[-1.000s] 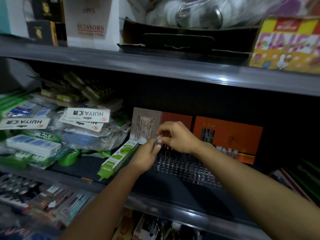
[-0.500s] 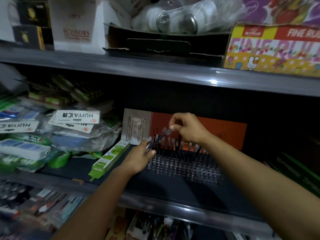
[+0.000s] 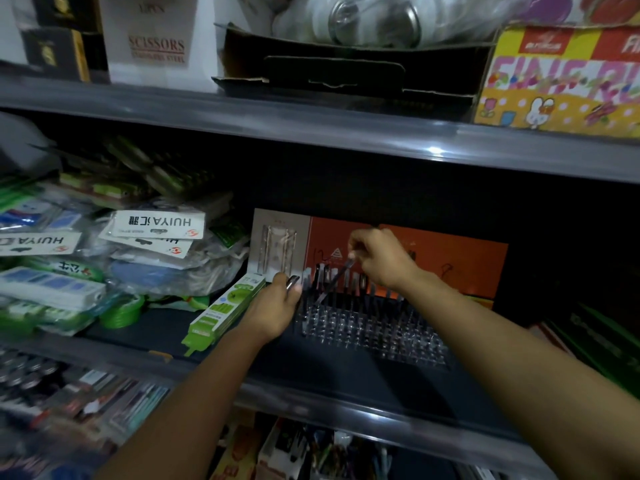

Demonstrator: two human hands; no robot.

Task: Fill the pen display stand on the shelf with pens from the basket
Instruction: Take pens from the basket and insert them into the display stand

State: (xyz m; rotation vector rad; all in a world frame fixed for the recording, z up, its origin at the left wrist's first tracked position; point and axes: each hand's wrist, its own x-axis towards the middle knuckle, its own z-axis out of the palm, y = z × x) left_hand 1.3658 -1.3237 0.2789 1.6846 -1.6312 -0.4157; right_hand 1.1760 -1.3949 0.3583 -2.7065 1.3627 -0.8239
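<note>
Since earlier, right hand [image 3: 381,259] has lifted a pinched pen [image 3: 337,277] mid-frame over the stand [image 3: 374,327]; left hand [image 3: 277,306] grips spare pens [image 3: 292,282]; light, stiff, slippery — hold near the cap.

the left hand [image 3: 277,308] covers the near-left corner of the pen display stand [image 3: 374,327], and whatever it grips shows only as a small dark tip, too blurred to count. the right hand [image 3: 384,259] hides the top of the pen [image 3: 334,280] it pinches. left of the stand, low down, packets [image 3: 79,403] smear into blur. the yellow box [image 3: 561,77] above the stand runs off the right edge
</note>
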